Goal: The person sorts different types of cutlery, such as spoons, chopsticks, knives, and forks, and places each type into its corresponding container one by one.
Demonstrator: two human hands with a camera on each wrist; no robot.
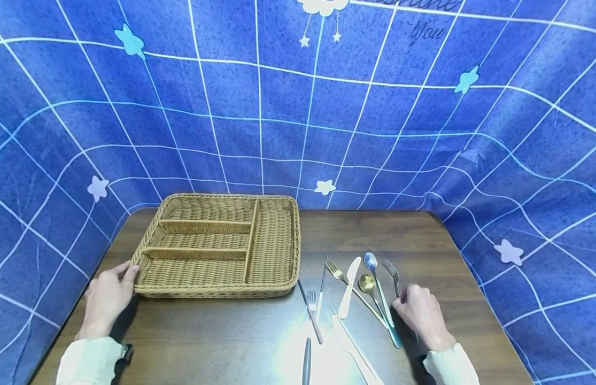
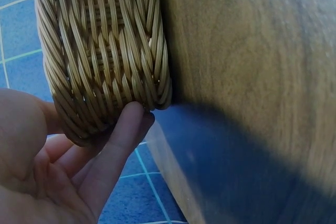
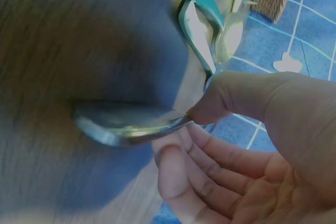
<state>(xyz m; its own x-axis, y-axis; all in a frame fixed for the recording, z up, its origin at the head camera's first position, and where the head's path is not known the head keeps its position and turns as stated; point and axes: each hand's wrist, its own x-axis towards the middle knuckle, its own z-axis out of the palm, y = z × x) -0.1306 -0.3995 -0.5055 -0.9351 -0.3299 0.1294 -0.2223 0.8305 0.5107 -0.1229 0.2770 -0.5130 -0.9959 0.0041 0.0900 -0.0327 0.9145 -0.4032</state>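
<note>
A wicker cutlery tray (image 1: pixel 273 240) with dividers lies on the left of the table. My left hand (image 1: pixel 107 299) grips its near left corner; in the left wrist view the fingers (image 2: pixel 113 156) lie against the woven end. On the right, my right hand (image 1: pixel 420 315) pinches a silver fork (image 1: pixel 393 275) by its handle, tines pointing away from me. The right wrist view shows the broad handle end between thumb and fingers. Just left of this hand lie a spoon with a teal handle (image 1: pixel 394 336), a gold spoon (image 1: pixel 367 283) and a gold fork (image 1: pixel 336 270).
Further left on the wooden table (image 1: pixel 221 342) are a pale knife (image 1: pixel 348 291), another fork (image 1: pixel 311 299) with a dark handle, thin sticks and a dark handle (image 1: pixel 306 361) near the front. A blue patterned cloth (image 1: pixel 278 133) encloses the back and sides.
</note>
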